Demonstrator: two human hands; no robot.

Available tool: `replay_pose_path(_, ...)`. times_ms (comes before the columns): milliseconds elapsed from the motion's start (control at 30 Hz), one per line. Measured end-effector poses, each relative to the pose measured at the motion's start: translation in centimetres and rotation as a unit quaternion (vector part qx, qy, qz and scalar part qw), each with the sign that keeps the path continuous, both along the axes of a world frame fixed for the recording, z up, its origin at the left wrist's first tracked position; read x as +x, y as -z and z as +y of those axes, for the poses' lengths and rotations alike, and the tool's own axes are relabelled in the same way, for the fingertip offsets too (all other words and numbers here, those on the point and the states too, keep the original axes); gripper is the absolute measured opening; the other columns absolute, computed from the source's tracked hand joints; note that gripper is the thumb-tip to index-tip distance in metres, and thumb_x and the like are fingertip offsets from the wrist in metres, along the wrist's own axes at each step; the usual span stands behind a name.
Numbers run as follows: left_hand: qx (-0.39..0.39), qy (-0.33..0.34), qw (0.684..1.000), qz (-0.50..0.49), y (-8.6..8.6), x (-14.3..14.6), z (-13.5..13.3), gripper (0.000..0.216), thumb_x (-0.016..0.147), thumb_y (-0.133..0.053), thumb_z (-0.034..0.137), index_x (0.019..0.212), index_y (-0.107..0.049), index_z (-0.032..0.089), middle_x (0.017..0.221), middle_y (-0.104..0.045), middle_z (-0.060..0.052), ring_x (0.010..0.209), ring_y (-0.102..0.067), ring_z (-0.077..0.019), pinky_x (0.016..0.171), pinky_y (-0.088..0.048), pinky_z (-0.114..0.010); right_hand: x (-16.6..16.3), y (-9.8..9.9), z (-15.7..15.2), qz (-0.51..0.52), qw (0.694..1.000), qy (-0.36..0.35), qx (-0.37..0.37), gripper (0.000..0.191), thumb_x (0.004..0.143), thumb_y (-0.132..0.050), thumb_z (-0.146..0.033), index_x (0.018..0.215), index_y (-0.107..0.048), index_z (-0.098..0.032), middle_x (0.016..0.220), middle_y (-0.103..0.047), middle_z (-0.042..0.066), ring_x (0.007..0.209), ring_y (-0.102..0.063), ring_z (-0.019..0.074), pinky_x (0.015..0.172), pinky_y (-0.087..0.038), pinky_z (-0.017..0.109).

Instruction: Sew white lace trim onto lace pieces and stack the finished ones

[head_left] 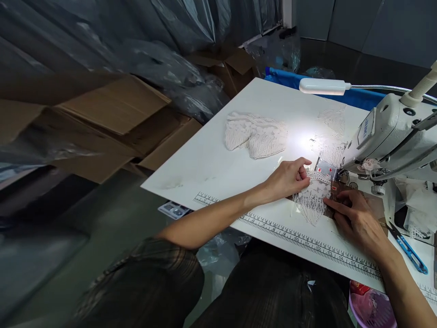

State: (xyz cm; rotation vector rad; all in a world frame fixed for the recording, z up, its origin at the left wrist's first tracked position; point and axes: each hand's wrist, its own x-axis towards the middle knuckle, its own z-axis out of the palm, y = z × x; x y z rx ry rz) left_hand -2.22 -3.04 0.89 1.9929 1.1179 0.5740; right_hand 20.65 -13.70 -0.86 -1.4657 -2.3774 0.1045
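A piece of white lace (312,196) lies on the sewing table just in front of the needle of a white sewing machine (392,132). My left hand (290,178) pinches the lace at its left edge, thumb against curled fingers. At the lace's right edge rests my right hand (355,214), index finger stretched out and touching it, the other fingers loosely bent. More lace (329,148) trails behind the presser foot. Farther left on the tabletop lies a separate gathered lace piece (256,134).
A lit lamp (322,86) on a bendy neck hangs over the white table (191,168). Blue thread snips (408,250) lie right of my right hand. Cardboard boxes (116,105) and plastic sheeting stand beyond the left edge. A pink basket (372,310) sits below the front edge.
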Motion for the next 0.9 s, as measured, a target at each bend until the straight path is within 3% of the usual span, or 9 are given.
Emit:
replay_pose_path(467,0.0,-0.005,1.0,-0.002,0.2,0.0,-0.1,0.033,0.085,-0.059,0.021,0.118,-0.06,0.015,0.071,-0.068,0.003,0.055,-0.058,-0.0085,0.057,-0.05,-0.022,-0.2,0.2,-0.1,0.014,1.0,0.013,-0.014,0.039,0.093,-0.048,-0.021,0.123,-0.07,-0.032,0.107,-0.061,0.01,0.102,-0.06,0.0257,0.085,-0.055,0.047)
replay_pose_path(533,0.034,-0.004,0.999,0.009,0.4,-0.1,0.0,0.031,0.087,-0.06,0.026,0.116,-0.062,0.015,0.074,-0.068,0.001,0.056,-0.057,-0.0087,0.057,-0.049,-0.022,-0.2,0.4,-0.1,0.019,1.0,0.016,-0.014,0.039,0.093,-0.048,-0.02,0.122,-0.071,-0.032,0.107,-0.06,0.01,0.102,-0.06,0.0254,0.085,-0.056,0.046)
replay_pose_path(600,0.116,0.005,0.993,0.025,0.5,-0.2,0.3,0.028,0.09,-0.06,0.032,0.111,-0.066,0.016,0.084,-0.068,-0.003,0.059,-0.057,-0.0098,0.056,-0.048,-0.024,-0.3,0.5,-0.1,0.023,0.999,0.023,-0.014,0.039,0.093,-0.048,-0.02,0.121,-0.072,-0.032,0.108,-0.06,0.01,0.102,-0.06,0.0254,0.086,-0.055,0.047)
replay_pose_path(667,0.207,0.076,0.975,0.043,0.5,0.0,0.9,0.026,0.092,-0.057,0.036,0.105,-0.07,0.017,0.096,-0.068,-0.008,0.066,-0.059,-0.0127,0.059,-0.05,-0.027,-0.3,0.5,-0.1,0.024,0.999,0.027,-0.013,0.038,0.092,-0.048,-0.019,0.119,-0.073,-0.033,0.108,-0.06,0.01,0.102,-0.06,0.0251,0.086,-0.055,0.047)
replay_pose_path(733,0.252,0.207,0.943,0.061,0.3,0.5,1.5,0.022,0.093,-0.056,0.032,0.103,-0.071,0.019,0.104,-0.068,-0.01,0.079,-0.062,-0.0168,0.07,-0.054,-0.034,-0.3,0.4,-0.1,0.015,0.999,0.027,-0.013,0.038,0.092,-0.049,-0.02,0.119,-0.072,-0.034,0.109,-0.061,0.01,0.101,-0.06,0.0248,0.086,-0.055,0.047)
replay_pose_path(800,0.254,0.323,0.908,0.079,0.1,1.1,2.2,0.02,0.092,-0.057,0.027,0.105,-0.07,0.019,0.11,-0.069,-0.011,0.093,-0.064,-0.0205,0.085,-0.053,-0.041,-0.3,0.2,0.0,0.007,0.999,0.026,-0.016,0.039,0.092,-0.05,-0.021,0.121,-0.071,-0.035,0.108,-0.061,0.009,0.1,-0.06,0.0244,0.085,-0.055,0.045)
replay_pose_path(900,0.238,0.387,0.885,0.103,0.1,2.0,3.1,0.024,0.091,-0.058,0.025,0.111,-0.069,0.018,0.121,-0.067,-0.014,0.104,-0.062,-0.024,0.095,-0.049,-0.044,-0.3,-0.1,0.0,0.006,0.999,0.028,-0.026,0.039,0.093,-0.05,-0.023,0.124,-0.07,-0.036,0.108,-0.061,0.009,0.1,-0.059,0.0243,0.084,-0.055,0.043)
